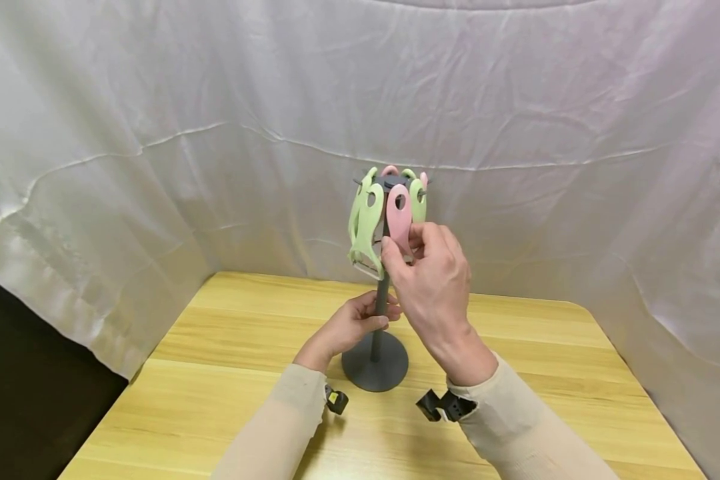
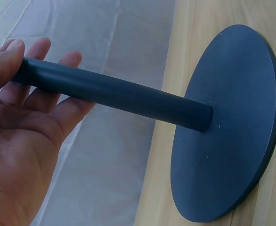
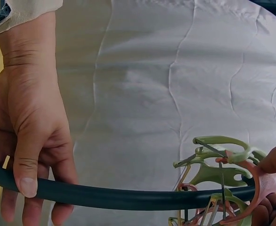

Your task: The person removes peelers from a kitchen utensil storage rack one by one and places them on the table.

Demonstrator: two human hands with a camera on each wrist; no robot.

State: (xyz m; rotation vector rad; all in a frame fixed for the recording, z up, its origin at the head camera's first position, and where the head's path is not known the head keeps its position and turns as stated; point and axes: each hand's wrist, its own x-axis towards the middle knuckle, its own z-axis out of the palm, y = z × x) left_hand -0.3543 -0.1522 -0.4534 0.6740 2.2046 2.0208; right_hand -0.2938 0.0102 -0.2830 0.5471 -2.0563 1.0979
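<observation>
My right hand [image 1: 435,280] pinches the lower part of a pink peeler [image 1: 399,217] between thumb and fingers. Its holed handle end points up beside the top of a dark grey stand; something dark shows through the hole. Lower down, my left hand [image 1: 349,325] holds the stand's pole [image 2: 128,96], thumb across one side and fingers behind it. Several green peelers hang by their holes around the stand's top, one green peeler [image 1: 368,220] just left of the pink one. Farther round, other pink handles are partly hidden. The right wrist view shows the peelers' blades close together.
The stand's round base [image 2: 232,155] rests flat on the light wooden table [image 1: 228,373]. Pale cloth [image 1: 276,147] hangs behind and on both sides. Small hooks stick out from the stand's top [image 1: 391,181]. Each wrist wears a small black camera [image 1: 336,400].
</observation>
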